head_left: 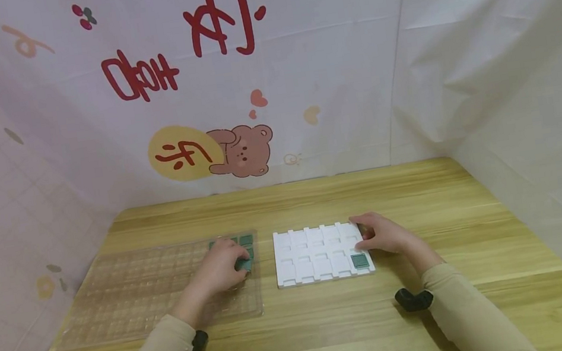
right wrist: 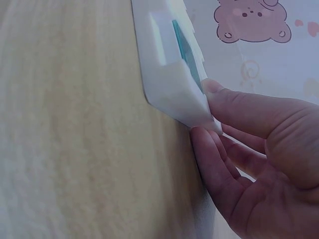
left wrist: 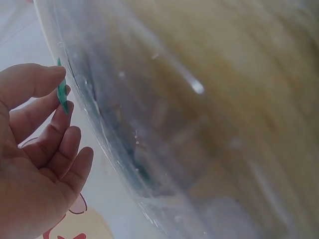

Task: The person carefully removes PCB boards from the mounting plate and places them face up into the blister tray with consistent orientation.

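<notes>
Over the right end of a clear plastic tray (head_left: 158,300), my left hand (head_left: 220,266) pinches a small green circuit board (left wrist: 62,92) between thumb and fingertips. In the left wrist view the board is seen nearly edge-on. Several more green boards (head_left: 246,240) lie in the clear tray's compartments beside that hand, partly hidden by it. My right hand (head_left: 388,233) grips the right edge of a white compartment tray (head_left: 289,270), thumb on its rim and fingers against its side. One green board (head_left: 360,261) sits in the white tray's near right compartment.
Both trays lie side by side on a wooden table (head_left: 325,337), with a narrow strip between them. A printed white curtain (head_left: 331,72) hangs behind the table and along its sides. Each wrist carries a black band (head_left: 414,299).
</notes>
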`<state>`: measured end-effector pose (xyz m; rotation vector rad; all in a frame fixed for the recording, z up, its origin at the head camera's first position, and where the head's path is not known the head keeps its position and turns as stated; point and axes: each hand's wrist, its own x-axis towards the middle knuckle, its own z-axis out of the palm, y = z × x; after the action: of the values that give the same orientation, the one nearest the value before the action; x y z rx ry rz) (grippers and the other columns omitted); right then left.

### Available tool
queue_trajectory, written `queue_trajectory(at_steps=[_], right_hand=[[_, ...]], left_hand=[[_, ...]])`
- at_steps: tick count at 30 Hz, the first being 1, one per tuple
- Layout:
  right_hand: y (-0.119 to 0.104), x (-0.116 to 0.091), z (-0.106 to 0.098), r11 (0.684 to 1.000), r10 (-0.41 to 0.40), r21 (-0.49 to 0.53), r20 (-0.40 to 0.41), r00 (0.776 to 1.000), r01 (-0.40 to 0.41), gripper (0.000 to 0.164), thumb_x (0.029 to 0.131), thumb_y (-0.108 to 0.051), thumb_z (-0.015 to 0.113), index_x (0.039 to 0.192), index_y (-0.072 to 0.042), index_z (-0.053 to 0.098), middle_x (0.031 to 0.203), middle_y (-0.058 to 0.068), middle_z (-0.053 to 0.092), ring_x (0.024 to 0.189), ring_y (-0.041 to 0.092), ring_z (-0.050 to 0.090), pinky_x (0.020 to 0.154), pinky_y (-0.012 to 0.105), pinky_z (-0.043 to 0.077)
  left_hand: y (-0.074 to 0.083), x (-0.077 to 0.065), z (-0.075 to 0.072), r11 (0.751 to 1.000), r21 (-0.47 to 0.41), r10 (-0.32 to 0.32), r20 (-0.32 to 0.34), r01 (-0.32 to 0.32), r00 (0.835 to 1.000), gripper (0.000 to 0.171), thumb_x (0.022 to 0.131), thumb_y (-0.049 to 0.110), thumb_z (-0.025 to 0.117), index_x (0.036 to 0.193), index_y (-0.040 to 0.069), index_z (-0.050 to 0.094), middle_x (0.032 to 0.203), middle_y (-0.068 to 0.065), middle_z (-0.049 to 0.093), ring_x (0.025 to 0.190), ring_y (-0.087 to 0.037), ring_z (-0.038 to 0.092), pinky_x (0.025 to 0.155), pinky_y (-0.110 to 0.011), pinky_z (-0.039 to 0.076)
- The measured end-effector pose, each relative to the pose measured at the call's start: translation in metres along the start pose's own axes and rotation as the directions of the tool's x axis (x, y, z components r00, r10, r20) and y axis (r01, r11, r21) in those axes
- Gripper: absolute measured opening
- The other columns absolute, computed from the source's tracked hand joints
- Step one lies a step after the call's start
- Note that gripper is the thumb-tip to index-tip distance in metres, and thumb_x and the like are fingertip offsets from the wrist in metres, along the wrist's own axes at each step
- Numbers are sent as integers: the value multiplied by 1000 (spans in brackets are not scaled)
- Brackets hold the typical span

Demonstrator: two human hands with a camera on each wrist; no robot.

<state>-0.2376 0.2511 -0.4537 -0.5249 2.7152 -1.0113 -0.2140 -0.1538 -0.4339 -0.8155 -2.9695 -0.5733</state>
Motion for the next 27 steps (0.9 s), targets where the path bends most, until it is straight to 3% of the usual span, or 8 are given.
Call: queue_trajectory(at_steps=[6, 12, 22, 27], right_hand=[[-3, -1, -1, 999, -22, 23, -3, 1000, 23, 70, 85, -13, 78, 142, 10, 44, 129, 27, 48, 91, 24, 53, 84, 39, 44], [-3, -2, -2, 1000, -20, 8, -6, 1000, 20, 70, 86, -13, 77, 143, 9, 43, 129, 27, 48, 91, 23, 52, 85, 39, 44], [-4, -2, -2, 999, -32, 13, -1, 999, 32, 70, 85, -13, 78, 142, 11, 43, 128, 28, 48, 89, 23, 52, 83, 38, 44], [-5, -3, -2, 1000, -27, 3, -2, 1000, 27, 71, 85, -14, 78, 142, 10, 44, 126, 26, 49, 89, 22, 52, 83, 38, 44]], left_hand=[[-3, 1, -4, 1000, -14, 27, -6, -27, 1000, 22, 80, 6, 79, 101, 2, 75, 99, -7, 67, 102, -32, 58, 97, -49, 45], [-7, 2, -12, 1000, 3, 17, -5, -17, 1000, 23, 80, 5, 78, 103, 2, 74, 100, -6, 68, 99, -32, 60, 92, -48, 47], [-5, 3, -4, 996, 30, 80, 11, -80, 997, 19, 79, 8, 80, 97, 5, 74, 96, -4, 67, 97, -27, 58, 92, -44, 47], [-5, 3, 0, 996, 6, 84, 17, -84, 996, 17, 78, 5, 78, 94, 5, 74, 96, -5, 68, 100, -29, 58, 101, -49, 42]])
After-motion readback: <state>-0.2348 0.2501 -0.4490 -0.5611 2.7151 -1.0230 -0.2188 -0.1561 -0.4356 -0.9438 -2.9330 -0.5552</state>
